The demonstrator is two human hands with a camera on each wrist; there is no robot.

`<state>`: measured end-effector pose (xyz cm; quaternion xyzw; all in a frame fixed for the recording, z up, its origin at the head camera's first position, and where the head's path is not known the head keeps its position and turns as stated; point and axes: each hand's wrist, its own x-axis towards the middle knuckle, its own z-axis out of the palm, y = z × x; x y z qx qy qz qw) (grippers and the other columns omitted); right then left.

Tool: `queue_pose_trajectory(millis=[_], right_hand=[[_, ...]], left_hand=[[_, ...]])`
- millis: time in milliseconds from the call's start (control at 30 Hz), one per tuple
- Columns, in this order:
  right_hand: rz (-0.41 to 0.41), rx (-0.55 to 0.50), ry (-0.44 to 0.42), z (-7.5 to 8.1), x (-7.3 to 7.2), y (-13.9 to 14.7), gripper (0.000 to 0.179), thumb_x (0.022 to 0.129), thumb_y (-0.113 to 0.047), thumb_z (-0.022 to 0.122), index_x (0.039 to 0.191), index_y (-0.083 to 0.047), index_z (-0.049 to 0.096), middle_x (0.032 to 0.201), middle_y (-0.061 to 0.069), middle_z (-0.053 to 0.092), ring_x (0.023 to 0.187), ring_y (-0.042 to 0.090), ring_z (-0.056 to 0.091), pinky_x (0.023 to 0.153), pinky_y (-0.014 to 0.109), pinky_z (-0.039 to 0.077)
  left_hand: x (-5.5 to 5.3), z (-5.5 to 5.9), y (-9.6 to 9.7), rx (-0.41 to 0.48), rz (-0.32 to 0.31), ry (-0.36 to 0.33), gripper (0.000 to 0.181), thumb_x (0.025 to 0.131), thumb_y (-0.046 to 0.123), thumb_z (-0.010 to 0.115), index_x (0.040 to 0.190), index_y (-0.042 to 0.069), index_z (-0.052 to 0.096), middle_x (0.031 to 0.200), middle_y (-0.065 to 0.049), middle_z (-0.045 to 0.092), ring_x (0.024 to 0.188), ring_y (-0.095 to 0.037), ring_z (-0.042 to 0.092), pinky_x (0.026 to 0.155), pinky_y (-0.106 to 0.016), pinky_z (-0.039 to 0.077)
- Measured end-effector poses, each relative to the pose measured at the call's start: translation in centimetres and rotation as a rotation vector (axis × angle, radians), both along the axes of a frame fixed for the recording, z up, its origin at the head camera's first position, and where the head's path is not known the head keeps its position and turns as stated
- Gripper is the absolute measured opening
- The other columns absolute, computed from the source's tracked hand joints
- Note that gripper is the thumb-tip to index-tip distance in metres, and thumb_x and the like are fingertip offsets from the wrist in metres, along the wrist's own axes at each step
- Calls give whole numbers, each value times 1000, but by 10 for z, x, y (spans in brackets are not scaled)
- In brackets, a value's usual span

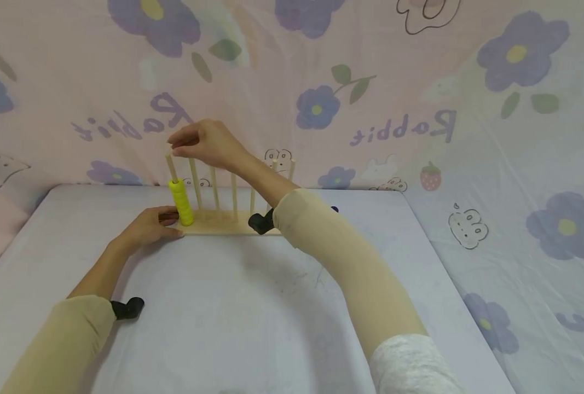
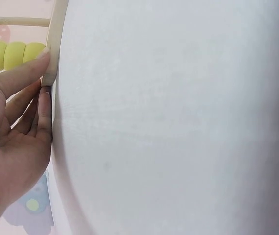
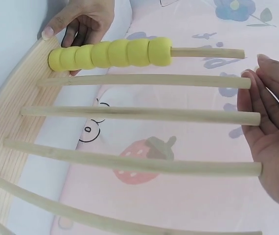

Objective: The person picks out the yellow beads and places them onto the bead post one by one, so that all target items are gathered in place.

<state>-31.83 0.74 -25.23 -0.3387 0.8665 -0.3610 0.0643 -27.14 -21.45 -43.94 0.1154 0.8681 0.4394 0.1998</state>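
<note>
A wooden rack has a flat base (image 1: 218, 226) and a row of upright pegs (image 3: 139, 115). Several yellow beads (image 1: 180, 203) are stacked on the leftmost peg (image 3: 208, 52), whose upper part stays bare. My left hand (image 1: 146, 225) grips the base's left end, thumb along its front edge and fingers behind, as the left wrist view shows. Above the top of the beaded peg is my right hand (image 1: 213, 145), fingers loosely bent. Nothing shows between its thumb and fingers in the right wrist view. My right forearm hides part of the rack in the head view.
The rack stands near the back edge of a white table (image 1: 213, 317). Behind it hangs a cloth (image 1: 252, 98) printed with flowers and rabbits. A small dark blue thing (image 1: 334, 209) shows just past my right forearm, mostly hidden. Black mounts (image 1: 129, 308) sit at both wrists.
</note>
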Motion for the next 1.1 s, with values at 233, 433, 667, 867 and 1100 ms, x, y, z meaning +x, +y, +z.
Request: queue_pose_trajectory(millis=[233, 433, 667, 867, 1100], right_hand=[[-8, -81, 14, 3, 4, 11, 27, 93, -20, 71, 119, -10, 72, 111, -4, 74, 95, -2, 66, 86, 10, 50], [-33, -170, -22, 5, 9, 29, 27, 91, -18, 74, 117, -8, 73, 108, -2, 74, 95, 2, 67, 85, 13, 52], [-67, -183, 19, 8, 12, 53, 26, 91, -18, 74, 116, -8, 74, 109, -1, 74, 94, 5, 68, 85, 16, 53], [-63, -243, 83, 5, 13, 78, 23, 91, -15, 74, 112, -5, 75, 108, 3, 74, 93, 8, 69, 86, 20, 55], [-118, -296, 34, -3, 13, 105, 25, 90, -15, 75, 113, -5, 74, 108, 4, 74, 95, 11, 70, 87, 23, 56]], left_hand=[[-1, -1, -2, 12, 9, -1, 86, 87, 19, 78, 151, -9, 28, 151, -30, 37, 137, -43, 41, 114, -52, 35], [-2, -3, -3, -2, 10, 11, 86, 87, 18, 78, 150, -10, 29, 150, -31, 38, 136, -43, 42, 114, -52, 35], [-4, -3, -3, 9, 8, 18, 84, 87, 18, 78, 149, -10, 30, 149, -30, 39, 136, -42, 42, 114, -50, 36], [-5, -2, -4, 20, 9, 11, 85, 86, 19, 79, 150, -10, 30, 150, -30, 38, 136, -43, 41, 114, -50, 35], [-2, 0, -1, 16, 5, 16, 83, 87, 17, 78, 149, -11, 29, 150, -31, 38, 136, -44, 41, 114, -52, 34]])
